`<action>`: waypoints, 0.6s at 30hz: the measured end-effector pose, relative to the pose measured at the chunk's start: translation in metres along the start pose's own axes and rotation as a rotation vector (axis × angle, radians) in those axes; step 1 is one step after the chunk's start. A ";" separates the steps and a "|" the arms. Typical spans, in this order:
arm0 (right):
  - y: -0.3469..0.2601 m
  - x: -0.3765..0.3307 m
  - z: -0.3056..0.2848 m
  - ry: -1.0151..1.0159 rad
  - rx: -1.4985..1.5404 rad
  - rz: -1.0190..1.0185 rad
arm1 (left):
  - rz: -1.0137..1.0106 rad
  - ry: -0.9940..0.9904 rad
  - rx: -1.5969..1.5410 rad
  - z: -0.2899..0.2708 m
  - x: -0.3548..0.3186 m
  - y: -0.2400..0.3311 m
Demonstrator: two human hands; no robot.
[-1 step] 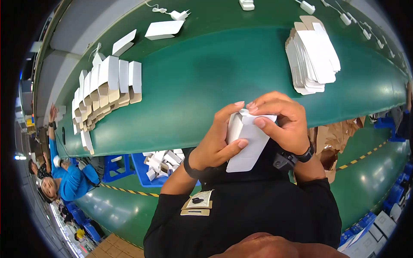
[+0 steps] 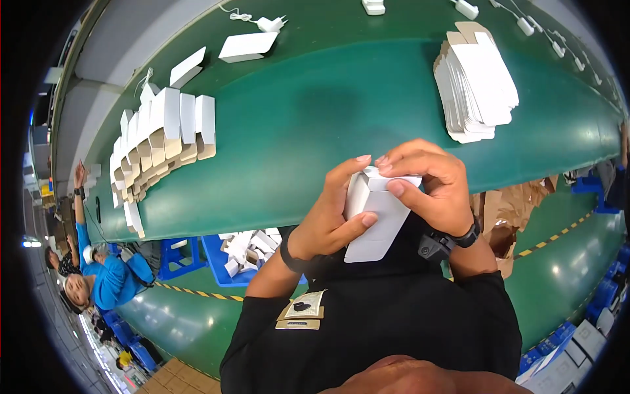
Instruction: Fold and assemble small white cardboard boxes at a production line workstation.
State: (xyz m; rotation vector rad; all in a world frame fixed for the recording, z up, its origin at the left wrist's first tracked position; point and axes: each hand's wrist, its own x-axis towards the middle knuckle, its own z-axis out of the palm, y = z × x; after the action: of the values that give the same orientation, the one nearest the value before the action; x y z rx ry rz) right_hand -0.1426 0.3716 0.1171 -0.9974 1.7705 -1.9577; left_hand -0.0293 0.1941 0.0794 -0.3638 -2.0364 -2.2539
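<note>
Both hands hold a small white carton (image 2: 374, 220) above the green bench (image 2: 315, 125): left hand (image 2: 331, 217) fingers wrapping its side, right hand (image 2: 430, 187) fingers pressing its top flap, flat cartons (image 2: 476, 82) stacked at one o'clock.

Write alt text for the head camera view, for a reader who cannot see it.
Seen from above, a person's left hand and right hand hold a small white carton over a green table, fingers folding its top flap. A stack of flat white cartons lies at the right, and a row of folded white boxes at the left.
</note>
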 end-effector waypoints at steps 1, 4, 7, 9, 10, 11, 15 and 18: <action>0.001 0.000 -0.002 -0.006 0.040 0.014 | -0.008 -0.015 -0.002 0.000 0.000 -0.001; 0.002 -0.002 -0.007 -0.029 0.079 0.051 | -0.018 -0.036 0.082 -0.002 0.000 -0.008; 0.003 -0.001 -0.013 -0.079 0.072 0.097 | -0.012 -0.014 0.058 -0.002 -0.001 -0.014; 0.005 0.003 -0.017 -0.129 0.032 0.026 | -0.008 0.004 0.048 0.000 0.002 -0.013; 0.007 0.004 -0.018 -0.154 0.013 -0.009 | -0.014 0.036 -0.039 0.003 0.005 -0.011; 0.010 0.004 -0.019 -0.154 0.019 -0.008 | -0.019 0.068 -0.124 0.005 0.010 -0.009; 0.027 0.000 -0.019 -0.113 0.004 -0.089 | -0.045 0.078 -0.129 0.003 0.016 -0.017; 0.033 0.001 -0.023 -0.090 -0.050 -0.061 | -0.074 0.091 -0.126 0.007 0.030 -0.016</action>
State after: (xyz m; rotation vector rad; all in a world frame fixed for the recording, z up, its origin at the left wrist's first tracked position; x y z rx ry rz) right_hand -0.1656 0.3818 0.0861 -1.1506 1.7677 -1.8803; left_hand -0.0613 0.2056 0.0715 -0.1936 -1.9004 -2.4013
